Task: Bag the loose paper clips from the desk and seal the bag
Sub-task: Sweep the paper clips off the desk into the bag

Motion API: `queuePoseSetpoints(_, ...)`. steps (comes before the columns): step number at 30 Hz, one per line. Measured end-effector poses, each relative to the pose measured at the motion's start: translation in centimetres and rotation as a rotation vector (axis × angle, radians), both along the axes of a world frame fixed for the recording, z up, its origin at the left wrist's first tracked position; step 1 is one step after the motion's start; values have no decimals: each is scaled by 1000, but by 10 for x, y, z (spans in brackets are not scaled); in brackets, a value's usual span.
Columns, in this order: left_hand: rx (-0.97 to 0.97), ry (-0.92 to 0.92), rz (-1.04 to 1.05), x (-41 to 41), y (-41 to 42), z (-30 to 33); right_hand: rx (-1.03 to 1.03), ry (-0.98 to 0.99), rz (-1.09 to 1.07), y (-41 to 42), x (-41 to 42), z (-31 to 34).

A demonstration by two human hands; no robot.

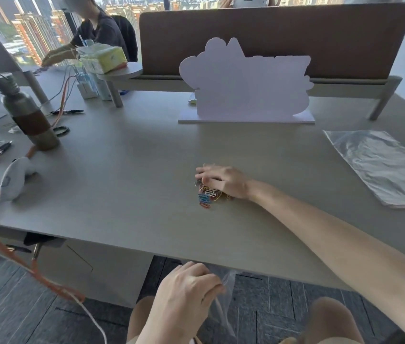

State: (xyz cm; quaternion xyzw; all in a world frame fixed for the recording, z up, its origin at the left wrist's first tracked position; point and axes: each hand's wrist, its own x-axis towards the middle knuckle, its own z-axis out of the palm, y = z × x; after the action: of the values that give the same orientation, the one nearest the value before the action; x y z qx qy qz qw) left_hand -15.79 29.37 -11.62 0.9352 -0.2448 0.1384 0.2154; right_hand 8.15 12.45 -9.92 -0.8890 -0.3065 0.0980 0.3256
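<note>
**Sweeping the clips toward the bag: go slow at the edge**

Starting at the left, none of the clutter matters here: the bottle point(26, 112), the cables, the pen. Just keep the sweep away from it.

Front and centre, below the desk point(122, 189) edge, the left hand point(184, 296) is closed, pinching the top of a clear bag point(225, 304) that hangs down past the lap. I can't tell if the mouth is actually open, since the plastic is nearly invisible against the floor. If I were doing this, I'd spread that mouth wide and tuck its rim right under the desk lip before anything moves.

A bit further right, on the desk, the right hand point(221, 181) sits curled over the clips point(208, 194), fingers cupped on top of the pile rather than clamped shut. A few coloured ones poke out on the near side. My guess is it's about to rake or scoop them toward the edge. Best bet: keep the palm low, drag the whole pile as one lump, and aim straight at the bag. Strays will skitter off onto the floor.

Far right there's a spare bag point(380, 167) lying flat, well apart from the pile.
</note>
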Motion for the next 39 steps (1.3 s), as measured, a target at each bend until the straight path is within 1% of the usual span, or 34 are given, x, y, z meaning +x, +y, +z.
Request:
queuePoseSetpoints(7, 2, 23, 57, -6, 3, 10, -14, 16, 136, -1, -67, 4)
queuePoseSetpoints(10, 3, 21, 80, -9, 3, 14, -30, 26, 149, -3, -92, 8)
queuePoseSetpoints(12, 6, 22, 73, -11, 3, 14, 1, 63, 135, -5, -108, 14)
queuePoseSetpoints(14, 2, 31, 58, -13, 2, 15, 156, 154, 53, -8, -122, 19)
queuePoseSetpoints(15, -1, 35, 50, -14, 2, 16, 251, 192, -33, -11, -129, 22)
queuePoseSetpoints(16, -2, 40, 41, -15, 1, 17, 316, 188, -142, -16, -136, 24)
queuePoseSetpoints(17, -3, 44, 30, -15, 0, 18, 331, 134, -256, -23, -142, 25)
queuePoseSetpoints(19, -5, 44, 12, -17, -1, 18, 216, -29, -445, -40, -153, 25)
queuePoseSetpoints(20, -9, 42, 8, -18, -2, 18, 146, -69, -483, -48, -158, 24)
queuePoseSetpoints(22, -28, 39, 1, -20, -4, 16, 56, -59, -481, -54, -170, 25)
queuePoseSetpoints(25, -62, 33, -7, -22, -7, 14, 36, -10, -432, -44, -187, 29)
queuePoseSetpoints(29, -87, 26, -13, -27, -8, 15, 87, 73, -422, -29, -205, 33)
queuePoseSetpoints(34, -151, 12, 29, -30, -7, 11, 149, 236, -395, -25, -222, 41)
queuePoseSetpoints(36, -176, 7, 40, -31, -8, 11, 173, 236, -413, -28, -222, 47)
queuePoseSetpoints(39, -175, -3, 46, -34, -9, 11, 171, 107, -513, -36, -203, 52)
